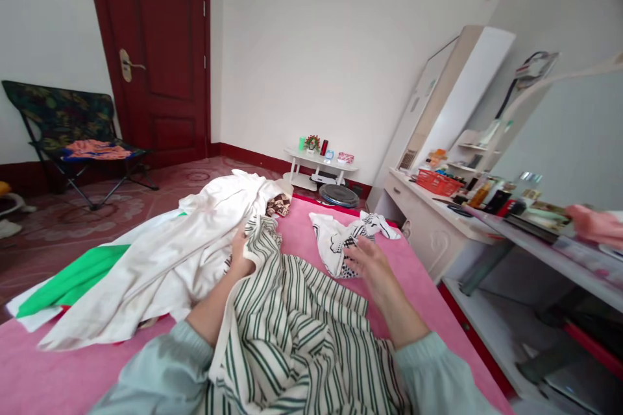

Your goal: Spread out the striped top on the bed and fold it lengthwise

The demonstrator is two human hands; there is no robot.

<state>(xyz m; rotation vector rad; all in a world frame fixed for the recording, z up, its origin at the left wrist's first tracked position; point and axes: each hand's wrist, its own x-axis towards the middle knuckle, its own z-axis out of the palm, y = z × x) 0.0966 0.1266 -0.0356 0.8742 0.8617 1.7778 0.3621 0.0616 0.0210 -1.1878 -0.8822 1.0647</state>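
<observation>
Head view, left to right: a green cloth (73, 279) and a white garment (185, 253) lie heaped on the outer side of the left hand (240, 258), the white one touching it. That hand is closed on the far edge of the striped garment (292, 331), with the hem bunched in its fingers. From the grip the striped garment runs back toward the person's body, long axis along the stripes, draped between both forearms on the pink bed sheet (418, 279). The right hand (372, 266) is spread, palm down, holding nothing. It hovers just past the garment's right edge, fingertips at a small black-and-white patterned cloth (335, 237). So the left hand has the striped garment, and the right is nearer the patterned cloth. Far right, another person's hand (594, 224) is at a desk (418, 211), well apart.
</observation>
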